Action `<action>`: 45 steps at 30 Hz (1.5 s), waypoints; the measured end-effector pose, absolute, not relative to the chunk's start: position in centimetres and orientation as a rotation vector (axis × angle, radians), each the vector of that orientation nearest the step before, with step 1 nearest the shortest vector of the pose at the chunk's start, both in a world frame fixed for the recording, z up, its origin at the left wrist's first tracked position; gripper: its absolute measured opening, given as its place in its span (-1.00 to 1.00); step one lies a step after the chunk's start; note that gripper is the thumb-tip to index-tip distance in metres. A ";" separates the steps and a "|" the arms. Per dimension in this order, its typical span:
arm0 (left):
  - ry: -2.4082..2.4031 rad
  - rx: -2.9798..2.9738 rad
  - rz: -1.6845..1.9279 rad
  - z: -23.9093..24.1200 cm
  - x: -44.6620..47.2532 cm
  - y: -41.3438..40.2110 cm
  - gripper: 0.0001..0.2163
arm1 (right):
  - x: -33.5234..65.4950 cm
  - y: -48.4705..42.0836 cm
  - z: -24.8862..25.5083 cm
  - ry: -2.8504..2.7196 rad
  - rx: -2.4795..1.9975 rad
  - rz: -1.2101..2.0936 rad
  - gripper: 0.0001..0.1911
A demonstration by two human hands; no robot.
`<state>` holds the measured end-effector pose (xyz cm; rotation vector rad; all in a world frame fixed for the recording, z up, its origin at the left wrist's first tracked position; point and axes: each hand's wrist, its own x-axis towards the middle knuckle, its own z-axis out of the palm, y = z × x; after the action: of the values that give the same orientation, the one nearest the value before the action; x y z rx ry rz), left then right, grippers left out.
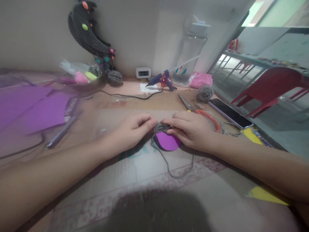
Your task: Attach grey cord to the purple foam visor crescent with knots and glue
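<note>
My left hand (pixel 141 125) is closed, its thumb and forefinger pinching grey yarn. Facing it, my right hand (pixel 190 129) is closed around a small grey bundle (pixel 164 127), which looks like wound yarn, though the fingers partly cover it. Just below the bundle shows a purple paper piece (pixel 169 141) with a rounded edge; its upper part is hidden. A loose strand of grey yarn (pixel 166 162) hangs in a loop from between my hands and curves over the tabletop toward me.
Scissors (pixel 209 116) with orange handles lie behind my right hand, near a yarn ball (pixel 204 92) and a phone (pixel 230 112). Farther back are a glue gun (pixel 162 80), a small digital clock (pixel 143 72) and a water bottle (pixel 190 54). Purple sheets (pixel 45 109) and a pen (pixel 61 132) lie left.
</note>
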<state>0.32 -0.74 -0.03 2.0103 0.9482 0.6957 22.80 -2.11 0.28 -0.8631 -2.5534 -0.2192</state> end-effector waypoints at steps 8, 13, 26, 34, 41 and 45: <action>0.945 2.053 0.697 -0.1 0.3 -0.7 -0.69 | 22.9 -2.0 0.0 -2.534 -0.841 -0.136 -0.67; 0.939 2.060 0.688 -0.1 0.2 -0.8 -0.69 | 23.0 -1.8 -0.3 -2.516 -0.841 -0.080 -0.69; 0.967 2.105 0.739 0.1 0.3 -0.9 -0.68 | 22.9 -2.2 0.3 -2.510 -0.877 -0.184 -0.69; 0.955 2.098 0.739 0.1 0.2 -0.9 -0.68 | 23.0 -2.1 0.1 -2.496 -0.851 -0.084 -0.69; 0.908 2.082 0.712 -0.1 0.1 -0.9 -0.69 | 22.9 -2.1 0.4 -2.494 -0.814 0.006 -0.71; 0.906 2.094 0.711 -0.2 0.1 -0.8 -0.69 | 23.0 -2.1 0.2 -2.494 -0.806 0.010 -0.72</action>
<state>0.09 -0.82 -0.18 2.0940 0.9058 0.7105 22.97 -2.06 0.22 -0.8061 -2.4942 0.0101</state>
